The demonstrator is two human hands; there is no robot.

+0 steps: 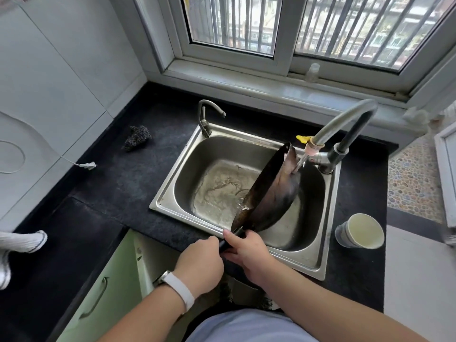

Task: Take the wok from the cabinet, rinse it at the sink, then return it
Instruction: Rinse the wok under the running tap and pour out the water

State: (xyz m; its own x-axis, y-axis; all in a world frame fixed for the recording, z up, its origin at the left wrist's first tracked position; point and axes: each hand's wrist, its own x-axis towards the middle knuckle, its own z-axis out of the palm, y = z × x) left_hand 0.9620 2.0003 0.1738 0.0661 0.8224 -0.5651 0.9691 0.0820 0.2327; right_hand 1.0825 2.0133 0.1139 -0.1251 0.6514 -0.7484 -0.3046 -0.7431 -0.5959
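Note:
The dark wok [270, 191] is tilted on its side over the steel sink [170, 188], its inside facing right. Water runs from the big curved tap [345, 124] onto the wok's upper inner wall. My left hand [199, 262] and my right hand [249, 250] both grip the wok's black handle at the sink's front edge, the right one nearer the pan. Below the counter a green cabinet door [111, 287] stands open at the left of my arms.
A small second tap [206, 117] stands at the sink's back left. On the black counter lie a dark scouring pad [137, 137], a white plug with its cord [86, 165] and, at the right, a paper cup [360, 230]. A white cloth [22, 243] hangs at the far left.

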